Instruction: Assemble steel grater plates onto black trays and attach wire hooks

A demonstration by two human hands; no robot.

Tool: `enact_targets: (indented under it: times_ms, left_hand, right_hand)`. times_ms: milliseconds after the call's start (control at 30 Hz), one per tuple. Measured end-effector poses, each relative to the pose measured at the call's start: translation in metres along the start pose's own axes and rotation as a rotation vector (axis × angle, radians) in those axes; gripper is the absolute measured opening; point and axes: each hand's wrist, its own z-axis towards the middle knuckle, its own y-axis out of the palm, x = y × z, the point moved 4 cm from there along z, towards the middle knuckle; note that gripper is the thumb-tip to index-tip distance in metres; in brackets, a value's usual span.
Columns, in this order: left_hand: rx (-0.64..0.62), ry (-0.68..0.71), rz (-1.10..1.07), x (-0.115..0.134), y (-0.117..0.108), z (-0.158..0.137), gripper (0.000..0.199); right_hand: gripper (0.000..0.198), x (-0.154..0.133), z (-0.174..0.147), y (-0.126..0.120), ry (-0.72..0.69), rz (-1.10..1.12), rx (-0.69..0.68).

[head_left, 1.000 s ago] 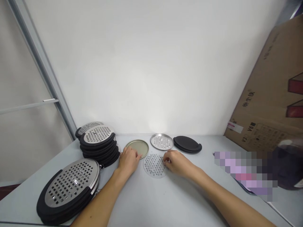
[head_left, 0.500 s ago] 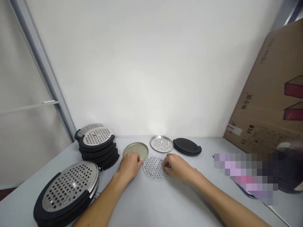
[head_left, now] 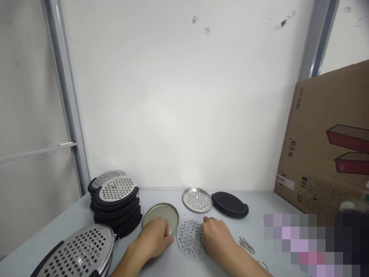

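Note:
A thin, round grater plate (head_left: 189,238) full of holes lies flat in front of me. My right hand (head_left: 218,236) is closed over its right edge; the fingertips are hidden beneath the knuckles. My left hand (head_left: 154,238) is curled too, its thumb pointing at the plate's left side, and it covers the front part of a round gold-toned lid (head_left: 165,215). What either hand may be pinching is out of sight. Behind the plate rests a rimmed metal grater disc (head_left: 197,201), and right of that sits a round black holder (head_left: 230,204).
Graters with black rims form a tall stack (head_left: 117,207) at the left and a nearer pile (head_left: 77,254). Metal clips (head_left: 246,244) and a ring (head_left: 262,264) lie right of my right forearm. A cardboard box (head_left: 325,154) stands at the right, and a white wall (head_left: 178,107) closes the back.
The view has tilted up and shifted, so the tabletop things sit lower. Both hands stay by the grater plate, the right one more tightly curled. Clips and a ring now show beside the right forearm.

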Motion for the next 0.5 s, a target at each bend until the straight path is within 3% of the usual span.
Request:
enact_targets:
  times_ms: [167,300,500]
  left_hand:
    - [-0.058,0.023,-0.036,-0.005,0.001,-0.001,0.018]
    - [-0.204,0.058,-0.113,0.003,0.002,-0.007,0.017]
    - [-0.426,0.139,-0.242,0.026,0.015,-0.019,0.028]
  right_hand:
    - [0.026,0.011,-0.001,-0.009,-0.008,-0.026,0.045]
    - [0.024,0.026,0.000,-0.031,0.063,-0.013,0.128]
    - [0.019,0.018,0.042,-0.046,0.056,0.073,0.095]
